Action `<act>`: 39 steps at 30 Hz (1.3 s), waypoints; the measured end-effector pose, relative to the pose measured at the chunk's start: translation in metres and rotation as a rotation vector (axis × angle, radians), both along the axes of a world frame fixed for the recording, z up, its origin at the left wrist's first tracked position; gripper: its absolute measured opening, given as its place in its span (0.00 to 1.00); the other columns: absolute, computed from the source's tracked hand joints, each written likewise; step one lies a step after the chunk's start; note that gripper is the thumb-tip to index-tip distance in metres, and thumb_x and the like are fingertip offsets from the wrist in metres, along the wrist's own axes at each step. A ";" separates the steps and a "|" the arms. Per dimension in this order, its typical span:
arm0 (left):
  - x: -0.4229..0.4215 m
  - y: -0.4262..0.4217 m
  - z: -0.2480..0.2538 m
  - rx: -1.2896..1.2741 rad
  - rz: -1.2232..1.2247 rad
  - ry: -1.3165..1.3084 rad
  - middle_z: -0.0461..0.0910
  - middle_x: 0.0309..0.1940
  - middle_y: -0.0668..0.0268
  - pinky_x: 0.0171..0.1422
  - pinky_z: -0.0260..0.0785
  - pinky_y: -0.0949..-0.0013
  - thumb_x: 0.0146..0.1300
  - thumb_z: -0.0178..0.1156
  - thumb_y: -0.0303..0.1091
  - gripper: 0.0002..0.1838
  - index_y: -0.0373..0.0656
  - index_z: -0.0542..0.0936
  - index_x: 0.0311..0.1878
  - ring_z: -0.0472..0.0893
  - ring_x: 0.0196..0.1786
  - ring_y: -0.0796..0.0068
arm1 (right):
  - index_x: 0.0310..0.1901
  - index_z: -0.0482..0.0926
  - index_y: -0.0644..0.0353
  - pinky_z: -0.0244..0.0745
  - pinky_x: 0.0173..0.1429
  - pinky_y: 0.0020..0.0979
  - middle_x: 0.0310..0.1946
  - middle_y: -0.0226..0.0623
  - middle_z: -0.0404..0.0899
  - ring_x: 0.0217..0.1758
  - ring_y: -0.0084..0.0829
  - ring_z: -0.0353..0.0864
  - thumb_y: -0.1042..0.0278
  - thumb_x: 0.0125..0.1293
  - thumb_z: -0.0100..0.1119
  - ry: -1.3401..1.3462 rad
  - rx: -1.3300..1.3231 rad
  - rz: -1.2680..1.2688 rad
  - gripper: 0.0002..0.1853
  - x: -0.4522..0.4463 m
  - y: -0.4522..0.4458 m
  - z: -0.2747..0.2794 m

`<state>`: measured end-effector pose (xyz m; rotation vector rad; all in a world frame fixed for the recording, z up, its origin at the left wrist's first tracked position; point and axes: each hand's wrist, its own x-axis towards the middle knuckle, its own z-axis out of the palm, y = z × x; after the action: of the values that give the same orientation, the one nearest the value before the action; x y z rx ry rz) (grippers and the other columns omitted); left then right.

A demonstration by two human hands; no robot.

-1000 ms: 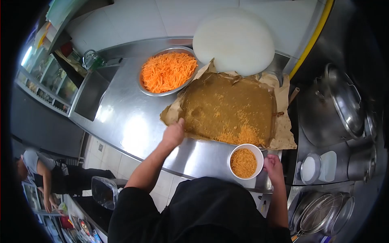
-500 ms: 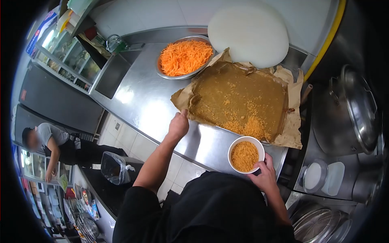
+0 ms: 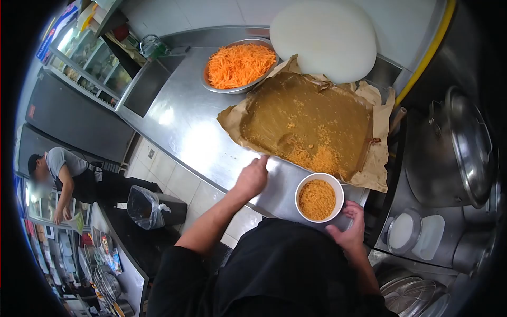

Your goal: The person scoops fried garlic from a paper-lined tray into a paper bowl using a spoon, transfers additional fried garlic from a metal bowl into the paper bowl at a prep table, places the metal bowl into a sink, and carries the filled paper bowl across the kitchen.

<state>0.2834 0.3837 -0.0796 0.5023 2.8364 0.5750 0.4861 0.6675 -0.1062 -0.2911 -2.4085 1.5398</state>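
A white tub (image 3: 297, 199) of orange-brown crumbs (image 3: 317, 199) stands at the counter's front edge. My right hand (image 3: 350, 228) is open beside it, thumb and fingers apart, with the fingertips close to the tub's wall. Behind the tub lies a tray (image 3: 311, 113) lined with brown paper (image 3: 376, 174), its base coated with a brown film. Loose crumbs (image 3: 325, 160) are heaped along its near right side. My left hand (image 3: 251, 179) is closed, its fingertips at the tray's near edge; what they pinch, if anything, is hidden.
Shredded carrot fills a metal bowl (image 3: 206, 84) behind the tray. A round white board (image 3: 322, 39) leans on the wall. To the right stands a large lidded pot (image 3: 449, 148). A sink (image 3: 150, 84) is at left; a co-worker (image 3: 66, 164) stands beyond a bin (image 3: 171, 208).
My left hand has moved right along the tray's near edge, away from the paper's left corner. My right hand has let go of the tub and opened.
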 end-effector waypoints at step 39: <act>-0.018 0.001 -0.004 0.021 -0.058 0.144 0.79 0.44 0.46 0.47 0.77 0.48 0.62 0.51 0.27 0.20 0.44 0.73 0.59 0.82 0.42 0.43 | 0.58 0.76 0.66 0.72 0.42 0.24 0.34 0.34 0.80 0.36 0.20 0.77 0.61 0.71 0.60 -0.083 -0.353 -0.071 0.20 -0.048 0.021 -0.044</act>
<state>0.2658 0.3846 -0.0838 0.6526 2.9417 0.5807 0.4378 0.6885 -0.1505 -0.5135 -2.1458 1.9502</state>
